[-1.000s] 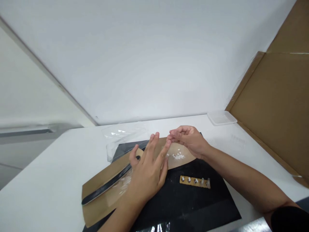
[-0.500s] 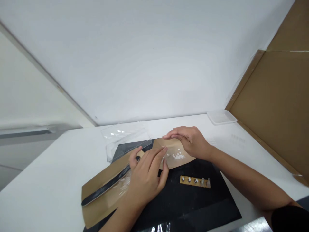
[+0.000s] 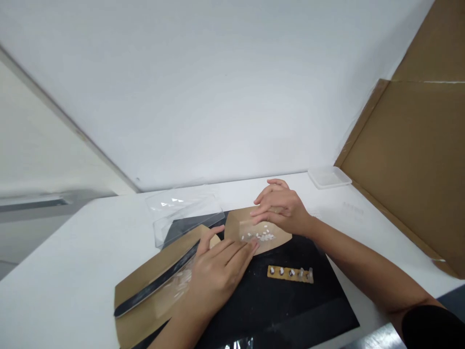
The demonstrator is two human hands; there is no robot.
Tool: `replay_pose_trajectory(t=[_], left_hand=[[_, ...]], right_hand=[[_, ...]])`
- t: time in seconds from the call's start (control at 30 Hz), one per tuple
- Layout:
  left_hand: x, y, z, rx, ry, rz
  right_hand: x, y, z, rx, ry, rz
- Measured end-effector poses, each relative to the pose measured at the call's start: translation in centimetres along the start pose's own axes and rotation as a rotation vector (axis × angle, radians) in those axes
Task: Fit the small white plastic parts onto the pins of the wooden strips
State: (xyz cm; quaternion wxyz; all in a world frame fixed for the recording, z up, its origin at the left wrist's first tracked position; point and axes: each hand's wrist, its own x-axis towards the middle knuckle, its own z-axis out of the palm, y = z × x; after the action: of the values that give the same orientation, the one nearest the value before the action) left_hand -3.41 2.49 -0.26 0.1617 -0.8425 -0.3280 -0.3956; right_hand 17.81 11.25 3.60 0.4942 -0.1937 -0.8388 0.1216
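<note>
My left hand (image 3: 221,274) reaches over the black mat with fingers stretched out, its fingertips at the small white pieces (image 3: 267,236) in a small brown paper tray (image 3: 232,228). My right hand (image 3: 281,206) hovers above the back of that tray, fingers bent and somewhat apart, with nothing visible in them. Nearer to me, a yellow-brown strip (image 3: 285,274) holds several small upright pieces, some white and some clear. Beside my left hand lies a larger brown tray (image 3: 134,291) with a long black nail file (image 3: 156,288) and clear-looking pieces, partly hidden by the hand.
A black mat (image 3: 308,305) lies on the white table (image 3: 72,261). Clear plastic lids or boxes (image 3: 185,213) lie behind the larger tray. At the back right is a shallow translucent container (image 3: 329,178), beside a cardboard panel (image 3: 410,169). A shiny metallic edge (image 3: 381,337) shows at bottom right.
My left hand's fingers have flattened and moved right, onto the edge of the white pieces. My right hand's fingers have spread apart. The view has shifted slightly.
</note>
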Motion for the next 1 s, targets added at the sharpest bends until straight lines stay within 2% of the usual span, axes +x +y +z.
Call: replay_pose_trajectory(t=[0.17,0.3,0.47,0.57,0.63,0.7,0.8,0.9,1.0], left_hand=[[0.2,-0.2,0.2,0.018,0.023,0.021],[-0.3,-0.6,0.8,0.021,0.021,-0.001],[-1.3,-1.4,1.5,-0.067,-0.122,0.059],[-1.7,-1.3,1.6,-0.15,-0.18,0.076],[-1.7,-1.0,1.5,-0.224,-0.194,0.036],[-1.6,-0.6,1.5,-0.281,-0.14,0.009],[-1.2,-0.1,1.3,-0.297,-0.011,0.111],[-0.7,0.0,1.1,-0.205,-0.054,0.166],[-0.5,-0.2,1.2,-0.168,-0.08,0.226]], right_hand=[[-0.2,-0.1,-0.3,-0.059,0.02,-0.011],[0.0,-0.8,-0.8,-0.115,-0.019,0.04],[-0.8,-1.0,-2.9,-0.236,-0.006,0.057],[-4.0,-0.7,-4.6,-0.229,-0.027,0.105],[-7.2,-0.5,-5.4,-0.209,0.027,0.279],[-10.6,-0.3,-6.0,-0.188,0.084,0.448],[-14.3,-0.1,-6.5,-0.231,0.139,0.533],[-15.5,0.5,-6.8,-0.265,0.134,0.545],[-15.2,0.8,-6.8,-0.276,0.07,0.545]])
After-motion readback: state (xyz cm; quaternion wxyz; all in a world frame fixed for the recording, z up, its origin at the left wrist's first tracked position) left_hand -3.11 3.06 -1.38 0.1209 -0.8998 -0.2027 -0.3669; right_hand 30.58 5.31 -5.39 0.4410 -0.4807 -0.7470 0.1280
